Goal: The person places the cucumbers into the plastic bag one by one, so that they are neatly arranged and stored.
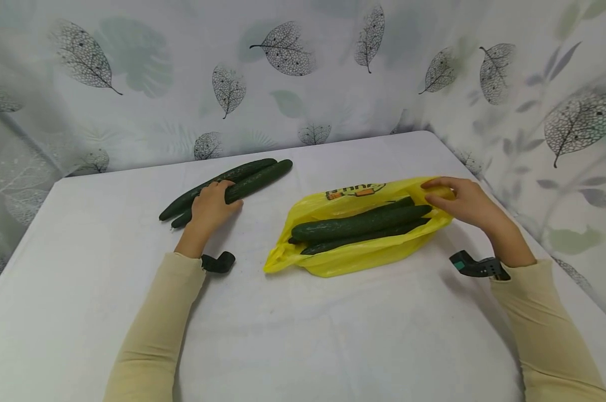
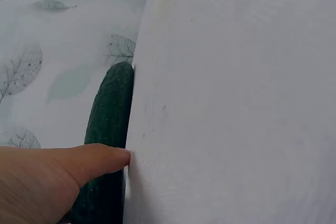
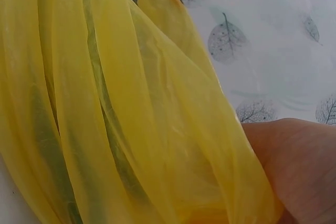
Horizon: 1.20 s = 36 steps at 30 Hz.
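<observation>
Two long dark green cucumbers lie side by side at the back left of the table. My left hand (image 1: 210, 206) grips the nearer cucumber (image 1: 260, 181); the farther cucumber (image 1: 248, 168) lies against it, partly covered by the fingers. In the left wrist view the thumb (image 2: 100, 162) crosses the gripped cucumber (image 2: 113, 103). To the right lies a yellow plastic bag (image 1: 353, 265), its mouth spread open, with several cucumbers (image 1: 358, 225) inside. My right hand (image 1: 458, 201) holds the bag's right edge between thumb and fingers. In the right wrist view, the bag (image 3: 173, 145) hides the fingertips.
A white cloth (image 1: 303, 340) covers the table. A leaf-patterned curtain (image 1: 328, 72) hangs behind it and along the right side. Dark bands with small devices (image 1: 220, 262) sit on both wrists.
</observation>
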Each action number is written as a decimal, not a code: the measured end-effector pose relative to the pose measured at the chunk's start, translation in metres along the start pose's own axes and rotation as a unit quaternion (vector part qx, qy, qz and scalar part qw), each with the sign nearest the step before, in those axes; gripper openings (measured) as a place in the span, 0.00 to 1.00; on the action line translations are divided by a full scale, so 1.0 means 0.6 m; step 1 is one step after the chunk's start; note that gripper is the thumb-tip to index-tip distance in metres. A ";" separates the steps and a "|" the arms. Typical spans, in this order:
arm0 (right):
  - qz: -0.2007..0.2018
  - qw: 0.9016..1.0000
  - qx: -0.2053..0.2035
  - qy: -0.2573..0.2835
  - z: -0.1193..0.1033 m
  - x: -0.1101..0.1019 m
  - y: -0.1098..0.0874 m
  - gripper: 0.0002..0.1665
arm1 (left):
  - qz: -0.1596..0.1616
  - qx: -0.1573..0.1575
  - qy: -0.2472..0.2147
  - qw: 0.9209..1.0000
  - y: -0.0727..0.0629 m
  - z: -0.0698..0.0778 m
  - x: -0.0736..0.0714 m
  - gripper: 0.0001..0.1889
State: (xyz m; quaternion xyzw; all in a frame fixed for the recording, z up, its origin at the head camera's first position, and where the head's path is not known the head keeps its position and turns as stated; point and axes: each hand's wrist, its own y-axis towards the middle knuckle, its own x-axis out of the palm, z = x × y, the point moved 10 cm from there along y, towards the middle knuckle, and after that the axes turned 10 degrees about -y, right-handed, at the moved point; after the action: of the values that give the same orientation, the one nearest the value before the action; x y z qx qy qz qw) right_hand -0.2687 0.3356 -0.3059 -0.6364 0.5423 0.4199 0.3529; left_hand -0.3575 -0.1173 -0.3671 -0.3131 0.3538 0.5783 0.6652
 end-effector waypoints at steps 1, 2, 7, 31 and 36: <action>0.000 1.000 -0.001 0.000 0.001 0.000 0.000 0.25 | 0.001 0.001 -0.001 1.000 0.001 -0.001 -0.001 0.31; 0.000 1.000 -0.002 -0.001 0.000 -0.001 0.000 0.25 | 0.003 0.002 -0.003 1.000 0.002 -0.001 -0.002 0.30; -0.002 1.000 -0.004 -0.003 0.003 -0.003 -0.002 0.25 | 0.016 0.014 -0.023 0.999 0.005 0.001 -0.007 0.29; -0.002 1.000 0.006 0.006 0.009 -0.008 -0.010 0.26 | 0.061 0.060 -0.068 0.994 0.005 0.021 -0.020 0.26; -0.004 1.000 0.002 0.009 0.002 -0.004 -0.003 0.25 | 0.070 0.066 -0.061 0.994 -0.004 0.021 -0.025 0.25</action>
State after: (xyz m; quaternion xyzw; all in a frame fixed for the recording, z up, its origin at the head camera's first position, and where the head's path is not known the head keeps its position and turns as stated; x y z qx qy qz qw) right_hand -0.2673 0.3381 -0.3041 -0.6415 0.5436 0.4115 0.3516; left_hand -0.3549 -0.1155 -0.3476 -0.2073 0.3709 0.6166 0.6628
